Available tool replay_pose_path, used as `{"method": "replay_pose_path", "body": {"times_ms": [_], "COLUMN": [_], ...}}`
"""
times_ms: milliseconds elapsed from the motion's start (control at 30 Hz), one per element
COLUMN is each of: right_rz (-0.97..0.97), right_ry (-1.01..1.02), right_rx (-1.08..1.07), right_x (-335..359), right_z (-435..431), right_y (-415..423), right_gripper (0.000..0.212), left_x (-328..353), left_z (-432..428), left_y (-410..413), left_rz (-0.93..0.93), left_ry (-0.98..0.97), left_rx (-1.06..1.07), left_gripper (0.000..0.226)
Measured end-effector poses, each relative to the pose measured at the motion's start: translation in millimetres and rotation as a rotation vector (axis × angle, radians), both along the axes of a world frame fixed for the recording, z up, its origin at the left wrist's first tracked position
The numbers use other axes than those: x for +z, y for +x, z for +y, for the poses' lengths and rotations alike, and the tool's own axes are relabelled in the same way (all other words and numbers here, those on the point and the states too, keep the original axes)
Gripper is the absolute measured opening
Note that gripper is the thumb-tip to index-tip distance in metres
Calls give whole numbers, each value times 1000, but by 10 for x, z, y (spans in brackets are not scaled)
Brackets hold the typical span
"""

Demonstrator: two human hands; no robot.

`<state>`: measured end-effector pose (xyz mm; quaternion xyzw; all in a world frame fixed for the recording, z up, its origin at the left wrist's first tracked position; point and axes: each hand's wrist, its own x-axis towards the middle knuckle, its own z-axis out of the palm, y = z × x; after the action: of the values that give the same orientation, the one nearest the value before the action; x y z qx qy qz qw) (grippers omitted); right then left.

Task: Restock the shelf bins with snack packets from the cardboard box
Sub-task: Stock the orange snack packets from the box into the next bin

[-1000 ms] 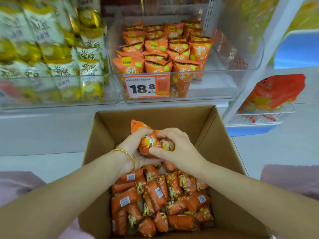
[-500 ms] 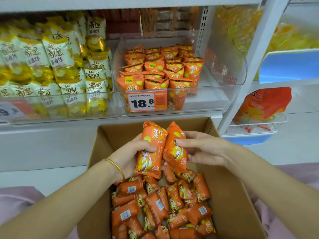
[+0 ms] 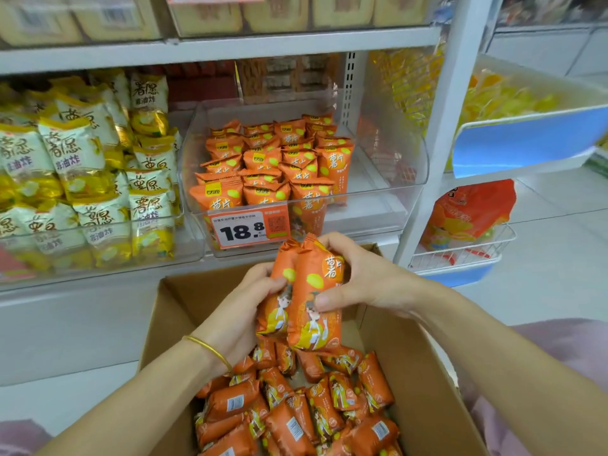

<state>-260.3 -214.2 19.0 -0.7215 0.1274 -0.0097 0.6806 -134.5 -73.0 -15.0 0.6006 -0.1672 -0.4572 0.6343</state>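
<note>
**Q:** Status at that pt?

**A:** L to R: yellow packs [image 3: 82, 166] filled the far-left shelf, not my job. The bin [image 3: 394, 179] in the centre was abt half stocked, w/ orange rows [image 3: 263, 159] on its left side and the right side bare.

**Q:** Hands?

**A:** I had the left hand [image 3: 243, 301] curled round the left one of two packs [image 3: 312, 291]. The right hand [image 3: 365, 284] was clamped on the other, thumb across its front. Both packs were upright and touching, held above the box [image 3: 424, 373], just below the price tag [image 3: 248, 230].

**Q:** Much left?

**A:** Plenty, I reckoned. A big heap [image 3: 296, 419] lay in the box, so many more trips. This pair wasn't in the bin yet. The red bag [image 3: 470, 212] in the far-right basket [image 3: 467, 255] wasn't involved.
</note>
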Motion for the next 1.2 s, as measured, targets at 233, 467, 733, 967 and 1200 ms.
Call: {"method": "replay_pose_path", "body": {"times_ms": [233, 467, 733, 967, 1200], "right_rz": [-241, -418, -27, 97, -344], "right_ry": [174, -53, -534, -633, -564], "right_rx": [-83, -379, -363, -322, -827], "right_x": [296, 1014, 880, 856, 658], "right_z": [-289, -899, -1362, -1368, -1313], "right_y": [68, 259, 653, 849, 739], "right_gripper": [66, 34, 39, 36, 35], "left_x": [495, 1069, 796, 814, 826], "left_z": [-305, -958, -1097, -1090, -1067], "left_y": [-131, 298, 639, 570, 559], "left_rz": [-152, -1004, -1579, -1610, -1587], "left_ry": [-127, -139, 362, 413, 422], "left_rx": [17, -20, -173, -178, -199], "left_gripper": [26, 39, 37, 32, 33]}}
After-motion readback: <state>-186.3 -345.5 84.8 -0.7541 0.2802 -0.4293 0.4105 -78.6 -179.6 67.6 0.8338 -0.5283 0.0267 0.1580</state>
